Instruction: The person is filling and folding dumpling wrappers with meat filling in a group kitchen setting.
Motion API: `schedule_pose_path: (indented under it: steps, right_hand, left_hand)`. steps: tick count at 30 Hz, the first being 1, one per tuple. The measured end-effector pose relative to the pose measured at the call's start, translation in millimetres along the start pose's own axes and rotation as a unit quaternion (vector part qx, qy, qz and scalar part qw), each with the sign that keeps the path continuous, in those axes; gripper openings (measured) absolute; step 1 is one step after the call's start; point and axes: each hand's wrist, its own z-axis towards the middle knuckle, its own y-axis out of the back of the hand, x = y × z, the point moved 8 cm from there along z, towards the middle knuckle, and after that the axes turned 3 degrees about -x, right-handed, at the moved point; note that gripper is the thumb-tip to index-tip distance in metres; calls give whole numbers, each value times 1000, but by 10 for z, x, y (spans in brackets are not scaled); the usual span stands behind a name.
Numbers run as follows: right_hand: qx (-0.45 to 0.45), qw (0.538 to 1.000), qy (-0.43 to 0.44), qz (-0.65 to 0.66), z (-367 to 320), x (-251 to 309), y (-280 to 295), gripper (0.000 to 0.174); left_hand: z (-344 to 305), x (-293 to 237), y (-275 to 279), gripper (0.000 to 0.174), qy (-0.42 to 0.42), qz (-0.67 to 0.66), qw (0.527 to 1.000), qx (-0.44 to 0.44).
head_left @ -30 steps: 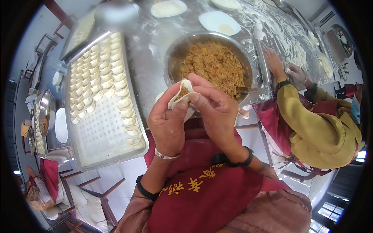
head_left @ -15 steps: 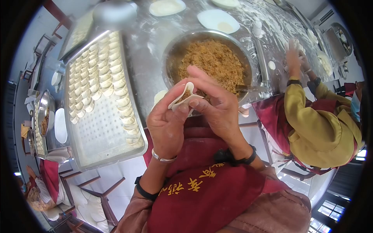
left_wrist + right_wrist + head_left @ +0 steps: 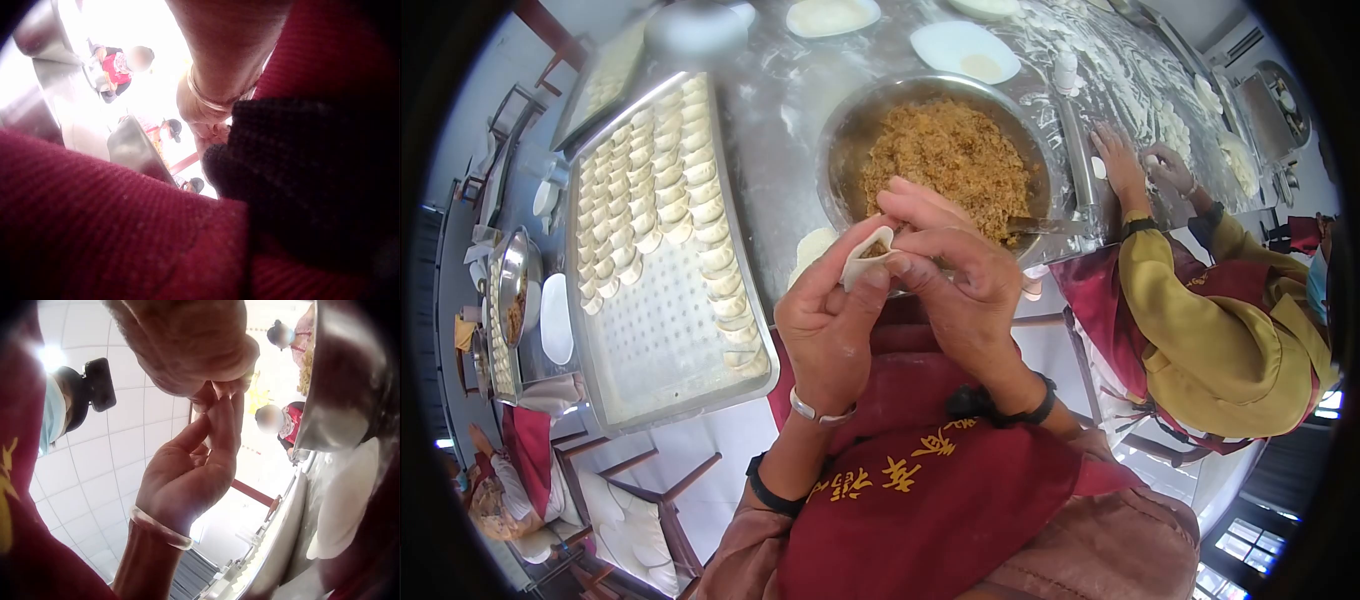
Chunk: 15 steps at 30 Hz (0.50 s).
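A partly folded dumpling (image 3: 865,258), with brown filling showing in its opening, is held up between both hands near the front edge of the steel bowl. My left hand (image 3: 830,320) grips its left side, thumb in front. On the right, my right hand (image 3: 965,275) pinches the edge with thumb and forefinger. Brown minced filling (image 3: 950,165) heaps in the steel bowl (image 3: 832,165) just beyond. In the right wrist view the left hand (image 3: 187,478) and right hand (image 3: 194,347) meet at the fingertips, which hide the dumpling. Sleeve and apron block most of the left wrist view.
Left of the hands, a metal tray (image 3: 665,340) carries several rows of finished dumplings. A pale wrapper (image 3: 808,252) lies by the bowl, and a utensil handle (image 3: 1055,227) sticks out rightward. Another person's hand (image 3: 1118,165) works on the floured table at right.
The dumpling's opening has narrowed and less filling shows, as the right fingers shifted along its edge. The neighbour's hands moved away over the flour and came back.
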Motion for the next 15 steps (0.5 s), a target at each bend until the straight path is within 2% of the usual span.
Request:
schedule_pose_path:
  steps: [3,8,11,14,15]
  right_hand:
    - [19,1000,7,8,4,1,4,14]
    - [56,998,-2,-36,0,-92,50,24]
    - [25,997,-77,19,29,-97,39,28]
    - [36,991,-92,93,0,-142,-12,28]
    - [43,993,-80,80,-2,-141,-16,27]
  left_hand:
    - [-27,-6,35,33,23,94,995,12]
    - [1,27,24,35,18,28,999,28]
    - [12,-14,-53,37,15,-18,999,24]
    - [6,49,-18,38,33,-9,998,44]
    - [4,76,3,39,42,0,998,54]
